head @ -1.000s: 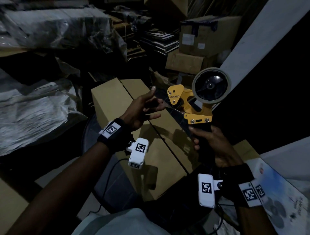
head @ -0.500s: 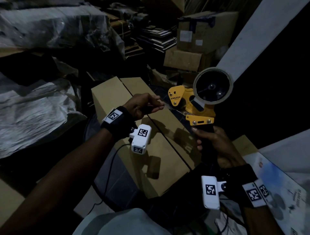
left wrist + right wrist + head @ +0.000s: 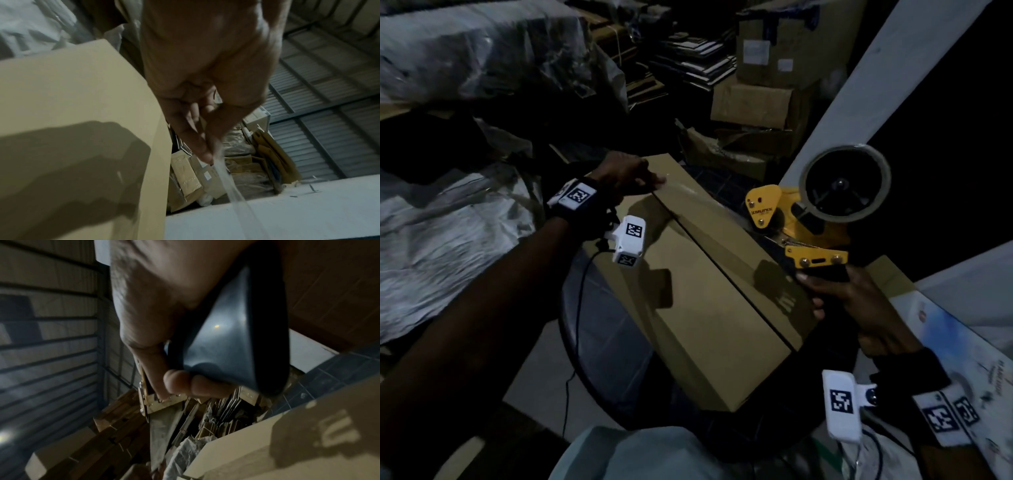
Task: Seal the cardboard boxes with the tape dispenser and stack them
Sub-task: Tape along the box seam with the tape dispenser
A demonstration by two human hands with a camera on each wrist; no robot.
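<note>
Cardboard box [image 3: 698,291]: plain tan corrugated board, long and rectangular, smooth matte faces; two top flaps meet in a dark centre seam running its length. It lies in front of the person, between the two hands, one end toward the far clutter.
Tape dispenser [image 3: 801,219]: yellow metal frame with bolts and a spring, black pistol handle, large roll of clear tape [image 3: 846,185] on a dark hub. It is held above the box's right edge, roll uppermost.
Tape strip [image 3: 232,188]: thin, glossy, see-through ribbon, stretched from the left fingertips toward the dispenser, over the far end of the box.
Left hand [image 3: 625,174]: at the far end of the seam, thumb and fingers pinched together on the tape's free end.
Right hand [image 3: 859,305]: fingers wrapped tight round the black handle; the right wrist view shows fingertips [image 3: 179,382] curled over its smooth dark plastic.
Surroundings: crinkled pale plastic sheeting [image 3: 448,212] to the left; stacked brown cartons [image 3: 777,68] behind; a white slanted panel [image 3: 873,78] at right.
</note>
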